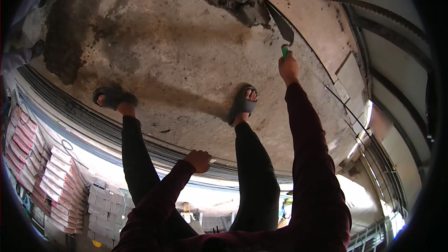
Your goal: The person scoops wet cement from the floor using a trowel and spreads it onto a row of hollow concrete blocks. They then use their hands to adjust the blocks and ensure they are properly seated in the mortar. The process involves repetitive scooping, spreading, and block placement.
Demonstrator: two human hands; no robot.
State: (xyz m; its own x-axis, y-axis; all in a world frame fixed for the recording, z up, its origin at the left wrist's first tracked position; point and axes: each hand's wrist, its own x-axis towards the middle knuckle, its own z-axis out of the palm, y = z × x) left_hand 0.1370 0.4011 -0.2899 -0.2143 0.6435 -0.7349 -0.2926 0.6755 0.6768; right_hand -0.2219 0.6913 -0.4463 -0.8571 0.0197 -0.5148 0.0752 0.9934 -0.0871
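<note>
My right hand (288,67) is closed around the green handle of a trowel (281,24), whose grey blade lies at the edge of a wet mortar heap (233,0) along a board edge at the top. My left hand (197,161) is curled closed low in the middle, with a small pale bit at its fingers that I cannot make out. My two feet, in dark sandals, stand apart on the stained concrete floor (168,65). A darker patch of damp material (65,51) spreads at the upper left.
Another person's grey-clothed limbs (18,58) show at the left edge. A ribbed bar (336,0) crosses the top right beside a pale panel (317,28). Long dark rods (359,121) run down the right. Stacked sacks (60,177) and grey blocks (105,205) stand at lower left.
</note>
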